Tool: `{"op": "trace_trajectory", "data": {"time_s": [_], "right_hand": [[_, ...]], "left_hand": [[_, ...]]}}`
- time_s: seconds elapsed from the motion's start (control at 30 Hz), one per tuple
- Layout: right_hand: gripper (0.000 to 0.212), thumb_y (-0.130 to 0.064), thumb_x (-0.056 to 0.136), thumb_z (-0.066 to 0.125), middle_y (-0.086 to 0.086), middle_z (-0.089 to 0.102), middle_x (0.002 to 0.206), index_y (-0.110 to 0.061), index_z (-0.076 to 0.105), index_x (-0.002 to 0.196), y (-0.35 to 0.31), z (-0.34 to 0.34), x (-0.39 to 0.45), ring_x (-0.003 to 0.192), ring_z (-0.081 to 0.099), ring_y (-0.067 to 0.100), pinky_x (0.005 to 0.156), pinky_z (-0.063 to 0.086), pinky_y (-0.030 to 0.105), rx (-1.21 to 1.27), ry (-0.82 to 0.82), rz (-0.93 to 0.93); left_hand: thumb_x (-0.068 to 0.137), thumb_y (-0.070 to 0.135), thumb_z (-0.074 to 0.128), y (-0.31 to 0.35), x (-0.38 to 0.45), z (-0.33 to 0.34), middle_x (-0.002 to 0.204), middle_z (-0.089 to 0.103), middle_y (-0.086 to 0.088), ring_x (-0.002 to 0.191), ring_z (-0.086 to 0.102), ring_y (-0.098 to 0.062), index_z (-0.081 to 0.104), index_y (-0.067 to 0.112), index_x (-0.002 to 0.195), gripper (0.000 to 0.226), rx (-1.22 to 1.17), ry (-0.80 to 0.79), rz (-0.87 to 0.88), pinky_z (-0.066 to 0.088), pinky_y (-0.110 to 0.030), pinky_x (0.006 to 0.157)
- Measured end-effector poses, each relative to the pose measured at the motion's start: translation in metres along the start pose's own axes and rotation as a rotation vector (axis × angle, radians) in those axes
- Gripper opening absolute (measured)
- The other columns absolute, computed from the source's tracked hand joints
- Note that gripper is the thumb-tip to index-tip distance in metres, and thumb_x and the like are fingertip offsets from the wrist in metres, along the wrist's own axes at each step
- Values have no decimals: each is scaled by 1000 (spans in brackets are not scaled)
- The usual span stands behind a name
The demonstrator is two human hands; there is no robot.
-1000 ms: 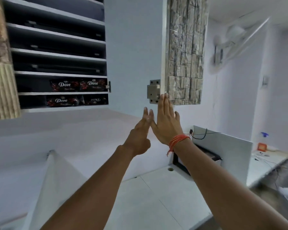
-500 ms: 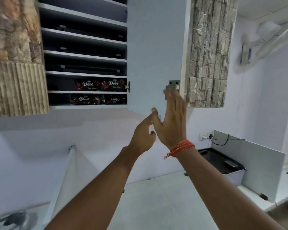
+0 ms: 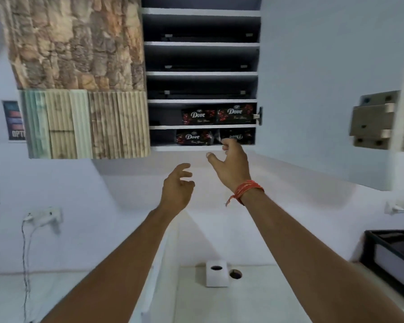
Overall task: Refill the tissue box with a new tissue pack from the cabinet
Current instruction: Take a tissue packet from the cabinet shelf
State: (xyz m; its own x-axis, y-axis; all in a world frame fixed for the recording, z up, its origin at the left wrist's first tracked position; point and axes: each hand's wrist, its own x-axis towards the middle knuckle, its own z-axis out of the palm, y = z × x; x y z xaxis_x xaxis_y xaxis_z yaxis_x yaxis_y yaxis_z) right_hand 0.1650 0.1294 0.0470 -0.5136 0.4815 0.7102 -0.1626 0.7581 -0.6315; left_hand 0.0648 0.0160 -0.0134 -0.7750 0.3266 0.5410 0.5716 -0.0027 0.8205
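The wall cabinet (image 3: 201, 73) stands open, its door (image 3: 324, 101) swung out to the right. Several dark "Dove" tissue packs lie on the two lowest shelves: a pack (image 3: 193, 138) at bottom left, another pack (image 3: 239, 136) at bottom right. My right hand (image 3: 231, 164) is raised to the bottom shelf's front edge, fingers spread and curled, fingertips at the bottom-right pack, holding nothing. My left hand (image 3: 177, 187) hangs lower, below the cabinet, fingers loosely apart. A white tissue box (image 3: 216, 273) with a round hole on top stands on the counter below.
A closed stone-patterned cabinet door (image 3: 79, 78) is to the left. A metal latch plate (image 3: 373, 120) sits on the open door's edge. A wall socket with cable (image 3: 42, 217) is at left, a black tray-like appliance (image 3: 392, 255) at right, a round hole (image 3: 235, 274) in the counter.
Both hands have left the open door's edge and moved left to the shelves. My view has turned to face the cabinet's inside, and the tissue box has come into sight.
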Motion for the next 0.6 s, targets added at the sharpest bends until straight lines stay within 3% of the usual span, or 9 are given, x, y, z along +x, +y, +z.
{"op": "trace_trajectory", "data": {"time_s": [0.1, 0.27, 0.4, 0.6], "right_hand": [[60, -37, 85, 69, 11, 48, 137, -9, 47, 132, 10, 50, 40, 128, 44, 28, 105, 41, 38, -99, -32, 18], [62, -50, 86, 59, 12, 49, 136, -7, 48, 129, 27, 111, 107, 129, 41, 31, 106, 40, 46, -570, -29, -132], [84, -71, 84, 46, 11, 41, 147, -8, 40, 139, 39, 132, 140, 139, 32, 30, 107, 32, 55, -667, -90, -63], [95, -84, 80, 26, 11, 43, 143, -15, 36, 144, 50, 149, 147, 132, 35, 34, 106, 28, 58, -852, -137, -119]], "left_hand": [[89, 3, 57, -18, 35, -19, 116, 63, -1, 81, 63, -11, 54, 22, 132, 47, 42, 53, -7, 47, -18, 62], [89, 7, 59, -48, 98, -35, 121, 62, 1, 89, 69, -23, 50, 25, 135, 50, 104, 45, 41, 56, -34, 75], [90, 7, 58, -61, 134, -44, 118, 61, 4, 82, 71, -20, 50, 25, 135, 50, 118, 15, 58, 53, -32, 69], [90, 5, 56, -71, 147, -45, 115, 63, 3, 71, 71, -17, 52, 26, 131, 47, 58, 17, 35, 50, -30, 64]]}}
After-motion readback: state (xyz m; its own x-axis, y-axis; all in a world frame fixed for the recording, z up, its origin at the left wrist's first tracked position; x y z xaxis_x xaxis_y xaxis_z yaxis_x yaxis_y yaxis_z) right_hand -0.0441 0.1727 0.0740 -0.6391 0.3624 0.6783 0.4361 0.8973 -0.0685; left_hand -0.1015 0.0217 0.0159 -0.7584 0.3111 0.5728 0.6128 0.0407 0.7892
